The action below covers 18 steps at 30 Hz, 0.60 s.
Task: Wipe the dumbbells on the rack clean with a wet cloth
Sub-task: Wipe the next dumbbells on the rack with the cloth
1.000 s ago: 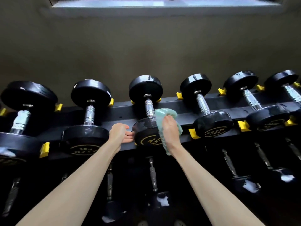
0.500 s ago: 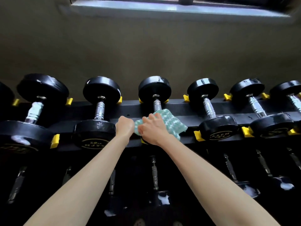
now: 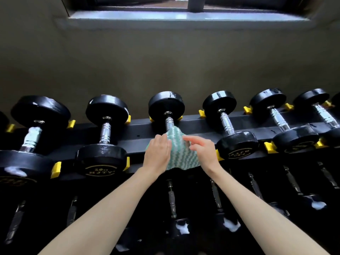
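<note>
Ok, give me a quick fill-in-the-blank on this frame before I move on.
1. The cloth is striped white and ____.
2. The stoppers on the rack are ____.
3. The dumbbell left of the cloth is marked with the number ____.
4. The left hand and right hand both touch the ____.
Missing: green; yellow; 10; cloth.

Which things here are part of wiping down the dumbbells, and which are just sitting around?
Part of the job:
- green striped cloth, draped over the middle dumbbell
- left hand and right hand, both on the cloth
- other top-row dumbbells
- rack

Just there:
- window ledge
- wall
</note>
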{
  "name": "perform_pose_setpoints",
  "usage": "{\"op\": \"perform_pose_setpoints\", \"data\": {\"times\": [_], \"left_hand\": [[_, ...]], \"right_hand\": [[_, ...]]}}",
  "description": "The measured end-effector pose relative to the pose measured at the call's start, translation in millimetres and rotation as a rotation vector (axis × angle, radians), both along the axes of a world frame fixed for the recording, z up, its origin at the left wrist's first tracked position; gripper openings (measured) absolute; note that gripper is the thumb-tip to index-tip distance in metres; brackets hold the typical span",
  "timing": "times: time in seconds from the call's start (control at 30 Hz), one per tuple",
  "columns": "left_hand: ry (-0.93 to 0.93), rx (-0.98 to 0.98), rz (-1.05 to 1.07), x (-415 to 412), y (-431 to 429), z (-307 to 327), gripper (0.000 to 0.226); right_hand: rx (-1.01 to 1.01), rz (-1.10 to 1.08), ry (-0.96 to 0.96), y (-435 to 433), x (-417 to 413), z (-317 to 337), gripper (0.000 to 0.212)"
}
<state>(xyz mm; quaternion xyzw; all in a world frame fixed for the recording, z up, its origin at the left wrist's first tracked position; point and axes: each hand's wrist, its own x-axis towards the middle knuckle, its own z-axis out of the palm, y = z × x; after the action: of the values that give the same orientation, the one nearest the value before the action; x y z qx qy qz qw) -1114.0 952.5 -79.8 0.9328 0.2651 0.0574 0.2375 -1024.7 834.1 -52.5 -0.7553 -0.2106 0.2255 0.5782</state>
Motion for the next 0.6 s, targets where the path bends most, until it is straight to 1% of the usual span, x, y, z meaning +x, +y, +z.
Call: {"op": "perform_pose_setpoints", "data": {"times": [0.03, 0.07, 0.1, 0.13, 0.17, 0.2, 0.23, 0.27, 0.33, 0.4, 0.5, 0.53, 0.6], "left_hand": [[0.029, 0.095, -0.019, 4, 2, -3, 0.039], [0.073, 0.177, -0.058, 9, 0, -4, 0.039], [0.117, 0.285, -0.097, 14, -2, 0, 0.039], [0.178, 0.327, -0.116, 22, -6, 6, 0.038], [0.197, 0.367, -0.138, 32, -11, 6, 0.036], [0.189, 0.41, -0.142, 43, -15, 10, 0.033], [0.178, 0.479, -0.144, 52, -20, 14, 0.033], [0.22, 0.516, -0.139, 60, -24, 15, 0.033], [0.37, 0.537, -0.158, 76, -34, 17, 0.031], [0.502, 0.592, -0.248, 93, -45, 11, 0.033], [0.685, 0.734, -0.426, 109, -53, 9, 0.037], [0.684, 0.737, -0.459, 111, -53, 9, 0.036], [0.604, 0.67, -0.475, 110, -48, 10, 0.032]], "right_hand": [[0.018, -0.01, 0.051, -1, 1, -6, 0.044], [0.073, -0.06, 0.142, -3, 2, -11, 0.042], [0.16, -0.124, 0.272, -5, 4, -16, 0.039], [0.259, -0.178, 0.425, -7, 6, -18, 0.035], [0.346, -0.228, 0.57, -9, 10, -23, 0.034], [0.402, -0.276, 0.68, -10, 16, -30, 0.038], [0.42, -0.31, 0.744, -12, 21, -37, 0.045], [0.405, -0.319, 0.787, -13, 26, -45, 0.048], [0.356, -0.284, 0.862, -12, 30, -59, 0.048], [0.326, -0.254, 0.937, -11, 31, -73, 0.054], [0.345, -0.239, 1.011, -11, 32, -82, 0.056], [0.343, -0.246, 1.027, -12, 34, -82, 0.055], [0.353, -0.264, 1.062, -12, 36, -82, 0.05]]}}
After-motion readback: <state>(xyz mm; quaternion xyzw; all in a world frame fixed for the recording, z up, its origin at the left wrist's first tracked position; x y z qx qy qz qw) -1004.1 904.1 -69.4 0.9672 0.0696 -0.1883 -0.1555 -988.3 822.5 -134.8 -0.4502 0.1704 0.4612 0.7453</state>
